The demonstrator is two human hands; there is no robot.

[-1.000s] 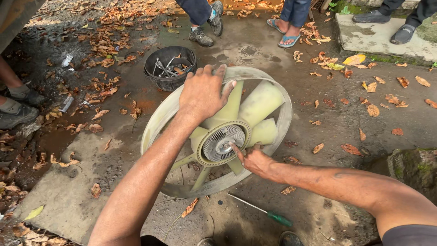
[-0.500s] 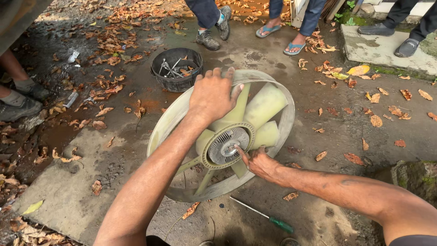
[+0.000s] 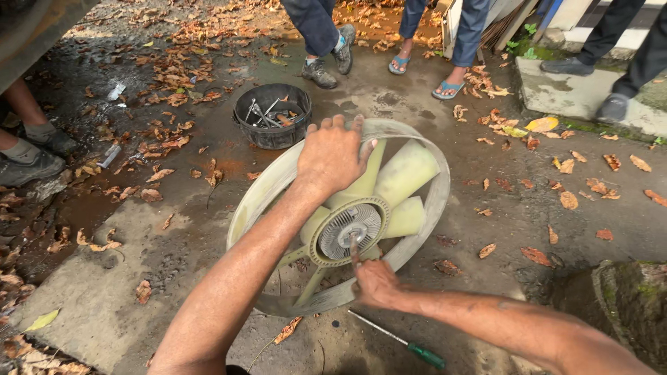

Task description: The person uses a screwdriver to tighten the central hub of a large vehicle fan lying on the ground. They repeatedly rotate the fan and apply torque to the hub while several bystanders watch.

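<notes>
Left hand (image 3: 332, 154) fingers (image 3: 338, 123) were spread and curled over the far rim of the pale plastic fan (image 3: 410, 182), pressing it down. Right hand (image 3: 374, 282) fingers were clenched around a thin metal tool (image 3: 353, 248), its tip at the ribbed metal hub (image 3: 349, 231). Fan lay flat on the wet concrete floor (image 3: 486, 208), mid-scene. Green-handled screwdriver (image 3: 403, 342) lay near, right of the wrist. Black tub (image 3: 272, 115) of tools sat far left; bystanders' feet beyond.
</notes>
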